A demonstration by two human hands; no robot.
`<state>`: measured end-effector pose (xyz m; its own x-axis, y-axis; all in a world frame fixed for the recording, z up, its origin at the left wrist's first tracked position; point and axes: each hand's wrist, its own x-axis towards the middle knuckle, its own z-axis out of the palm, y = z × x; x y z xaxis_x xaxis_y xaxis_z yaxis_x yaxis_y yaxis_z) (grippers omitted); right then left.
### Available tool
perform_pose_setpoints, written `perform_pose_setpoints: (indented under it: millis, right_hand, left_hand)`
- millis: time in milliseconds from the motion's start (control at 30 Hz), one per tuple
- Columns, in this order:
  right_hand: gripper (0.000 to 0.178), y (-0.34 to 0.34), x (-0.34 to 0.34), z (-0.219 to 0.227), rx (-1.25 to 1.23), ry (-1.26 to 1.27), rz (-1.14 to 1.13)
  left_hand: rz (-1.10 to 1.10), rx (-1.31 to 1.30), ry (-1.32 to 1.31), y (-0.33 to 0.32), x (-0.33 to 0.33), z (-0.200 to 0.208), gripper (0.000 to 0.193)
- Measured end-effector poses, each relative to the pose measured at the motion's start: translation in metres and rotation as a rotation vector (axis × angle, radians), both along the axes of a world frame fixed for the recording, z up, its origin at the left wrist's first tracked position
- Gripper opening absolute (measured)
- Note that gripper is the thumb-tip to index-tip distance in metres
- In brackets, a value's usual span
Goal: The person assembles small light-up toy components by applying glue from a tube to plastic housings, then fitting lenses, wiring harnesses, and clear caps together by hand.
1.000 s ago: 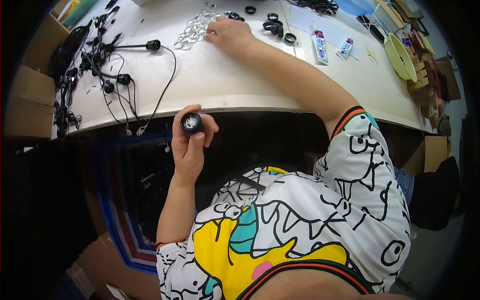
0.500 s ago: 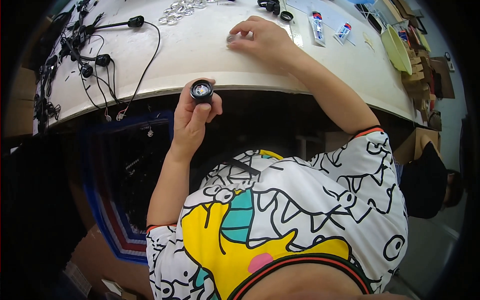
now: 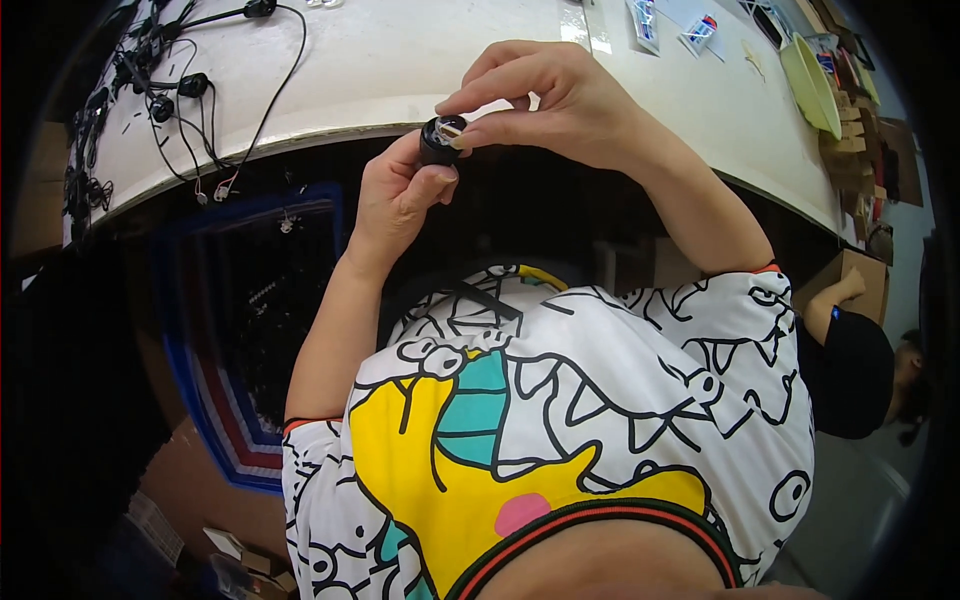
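My left hand (image 3: pixel 393 205) is wrapped round a short black cylindrical lamp housing (image 3: pixel 436 153), its open end tilted up, just off the table's front edge. A small clear round lens (image 3: pixel 449 129) sits at the mouth of the housing. My right hand (image 3: pixel 575 108) pinches that lens between thumb and index finger. Whether the lens lies fully inside the rim cannot be made out, as the fingertips partly cover it.
Black cables with bulb-like ends (image 3: pixel 193 86) lie on the white table (image 3: pixel 350 70) at left. Two glue tubes (image 3: pixel 698 36) and a pale green basin (image 3: pixel 812 85) are at right. Below hangs a blue-edged bin (image 3: pixel 180 330). Another person's arm (image 3: pixel 835 295) shows at far right.
My right hand has brought the clear lens from the table down to the housing's mouth. My left hand has lifted the housing slightly up and right. The view has shifted a little.
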<state>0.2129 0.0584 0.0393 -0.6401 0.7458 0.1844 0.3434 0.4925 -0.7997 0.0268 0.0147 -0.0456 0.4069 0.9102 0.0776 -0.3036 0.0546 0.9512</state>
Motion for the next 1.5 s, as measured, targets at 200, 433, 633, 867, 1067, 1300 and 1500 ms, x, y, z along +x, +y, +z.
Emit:
perform_pose_setpoints:
  millis: [200, 433, 633, 867, 1067, 1300, 1500]
  right_hand:
    - [0.019, -0.007, 0.006, -0.005, 0.018, 0.007, -0.036]
    - [0.029, 0.010, 0.035, -0.006, 0.135, -0.109, -0.252]
    - [0.022, 0.081, 0.089, -0.039, 0.507, -0.508, -0.704]
    - [0.018, 0.089, 0.070, -0.035, -0.114, -0.106, -0.517]
    - [0.020, 0.084, 0.051, -0.030, -0.958, 0.139, -0.272]
    - [0.036, 0.065, 0.040, -0.030, -0.124, -0.298, -0.463]
    - [0.029, 0.056, 0.039, -0.042, 0.180, -0.313, -0.315]
  left_hand:
    - [0.016, 0.061, 0.088, 0.001, 0.012, -0.001, 0.041]
    - [-0.012, 0.003, 0.103, -0.004, 0.011, 0.002, 0.028]
    - [-0.023, -0.023, 0.025, -0.013, 0.005, 0.009, 0.022]
    - [0.031, 0.009, 0.010, -0.016, -0.001, 0.008, 0.027]
    - [0.030, 0.052, -0.030, -0.017, -0.005, 0.007, 0.038]
    - [0.077, 0.071, 0.048, -0.019, -0.011, 0.007, 0.031]
    - [-0.001, 0.005, 0.039, -0.021, -0.003, 0.009, 0.028]
